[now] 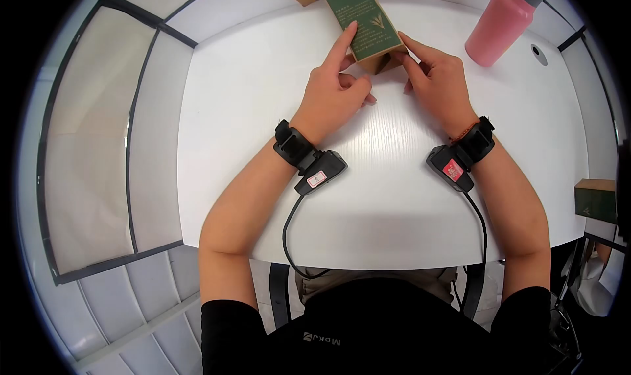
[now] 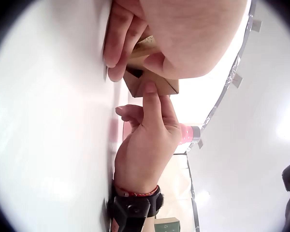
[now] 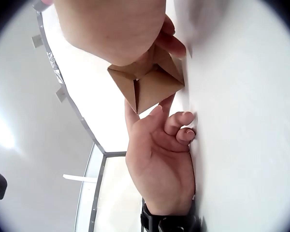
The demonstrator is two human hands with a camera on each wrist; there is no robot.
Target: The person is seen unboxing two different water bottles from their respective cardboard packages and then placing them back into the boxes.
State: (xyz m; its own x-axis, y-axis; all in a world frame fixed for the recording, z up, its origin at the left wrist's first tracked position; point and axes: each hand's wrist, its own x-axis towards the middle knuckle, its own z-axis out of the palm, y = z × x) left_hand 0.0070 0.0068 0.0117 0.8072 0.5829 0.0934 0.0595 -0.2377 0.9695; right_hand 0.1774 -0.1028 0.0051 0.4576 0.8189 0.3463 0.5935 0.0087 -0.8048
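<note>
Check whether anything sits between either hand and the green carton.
Nothing visible does. The left hand and the right hand both already touch the green carton at its near brown end, on the white table. The pink bottle stands off to the right, apart from the carton.

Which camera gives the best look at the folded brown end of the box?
The right wrist view: the box points its brown end at the camera, folded flaps plainly visible. The head view shows mostly the green printed top, only a sliver of the end. The left wrist view shows just a brown corner between fingers.
</note>
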